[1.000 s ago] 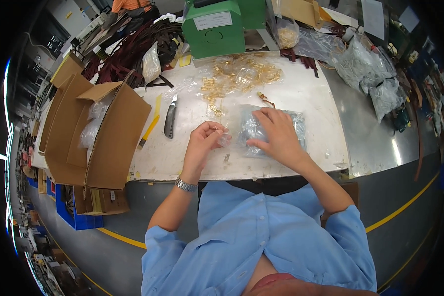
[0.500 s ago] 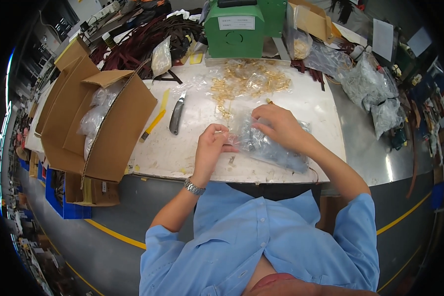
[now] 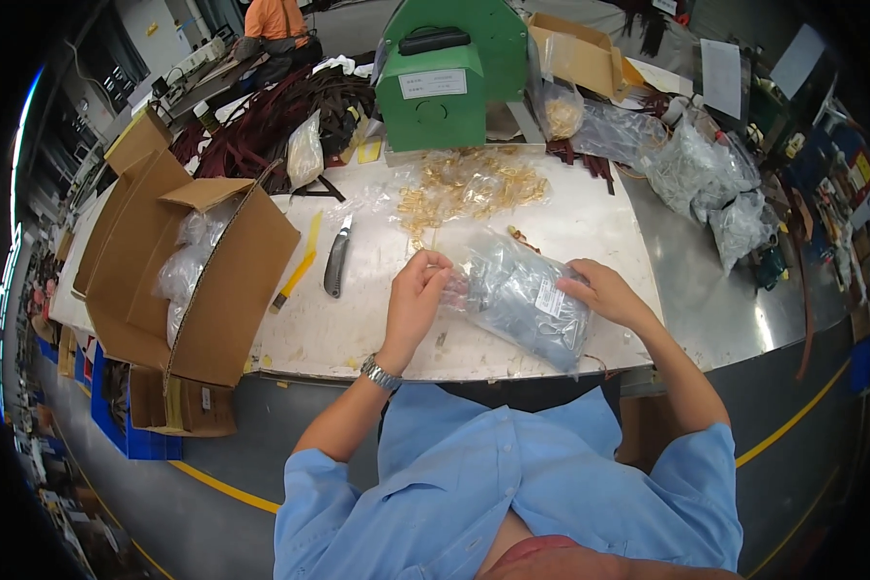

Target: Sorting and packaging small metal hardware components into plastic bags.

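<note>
A clear plastic bag [image 3: 522,295] filled with small grey-blue pieces lies across the front of the white worktable. A white label is stuck on its upper face. My left hand [image 3: 419,295] pinches the bag's loose left end between thumb and fingers. At the bag's right edge is my right hand [image 3: 604,292], closed on it with the thumb over the top; the other fingertips are partly hidden. Beyond the bag, small gold-coloured metal parts [image 3: 474,188] lie spread among thin clear plastic.
Left of my hands lie a grey utility knife [image 3: 336,259] and a yellow cutter [image 3: 298,273]. An open cardboard box [image 3: 227,309] with plastic bags inside stands farther left. A green machine [image 3: 435,101] stands behind the gold parts, dark straps [image 3: 261,126] beside it. Plastic bags [image 3: 696,174] lie right.
My right hand has moved from the top of the bag to its right edge, uncovering the label. My left hand stays at the left end. The view has shifted slightly.
</note>
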Tool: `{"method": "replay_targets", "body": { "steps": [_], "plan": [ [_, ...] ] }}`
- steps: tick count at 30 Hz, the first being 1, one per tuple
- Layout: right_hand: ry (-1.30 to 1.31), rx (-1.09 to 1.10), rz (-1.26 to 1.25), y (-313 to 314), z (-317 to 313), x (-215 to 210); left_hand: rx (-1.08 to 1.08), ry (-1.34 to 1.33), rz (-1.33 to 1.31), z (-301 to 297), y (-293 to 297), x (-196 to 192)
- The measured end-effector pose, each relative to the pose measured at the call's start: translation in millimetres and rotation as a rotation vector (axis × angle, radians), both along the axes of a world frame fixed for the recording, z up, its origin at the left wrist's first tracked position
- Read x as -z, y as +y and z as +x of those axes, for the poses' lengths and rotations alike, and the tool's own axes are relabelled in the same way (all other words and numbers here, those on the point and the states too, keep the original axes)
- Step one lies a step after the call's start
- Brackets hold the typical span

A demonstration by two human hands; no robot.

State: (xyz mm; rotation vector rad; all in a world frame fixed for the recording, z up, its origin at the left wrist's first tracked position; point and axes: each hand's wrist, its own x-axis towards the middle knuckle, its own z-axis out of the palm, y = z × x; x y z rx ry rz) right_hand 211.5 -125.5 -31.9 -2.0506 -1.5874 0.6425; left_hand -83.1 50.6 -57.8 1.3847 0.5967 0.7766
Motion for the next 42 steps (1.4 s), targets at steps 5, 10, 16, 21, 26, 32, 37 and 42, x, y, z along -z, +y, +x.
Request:
{"method": "replay_targets", "body": {
  "steps": [5,10,16,21,26,32,37,42],
  "plan": [
    [0.098,-0.043,0.000,-34.0,0.3,-4.0,0.051,0.008,-0.015,19.5,8.6,-6.1],
    [0.265,-0.039,-0.258,-32.3,10.7,-20.0,-0.039,-0.034,-0.087,46.8,23.7,18.4],
    [-0.010,-0.317,-0.070,-50.0,11.8,-13.4,-0.174,-0.068,-0.198,54.4,25.5,32.2],
    [0.072,-0.049,0.072,-61.3,-31.1,-16.7,-0.159,-0.181,-0.223,70.9,27.6,24.6],
    [0.053,-0.060,0.390,-51.5,-79.8,-8.4,-0.320,-0.310,-0.059,61.8,16.9,4.1],
    [-0.001,-0.113,0.617,-46.7,-114.9,19.2,-0.529,-0.373,0.033,43.9,24.5,13.7],
    [0.195,0.024,0.419,-62.1,-116.7,18.1,-0.261,-0.302,0.035,65.6,23.9,-4.0],
    [-0.166,-0.041,0.206,-69.9,-108.5,30.3,-0.203,-0.210,-0.005,82.9,57.3,9.4]
  ]
}}
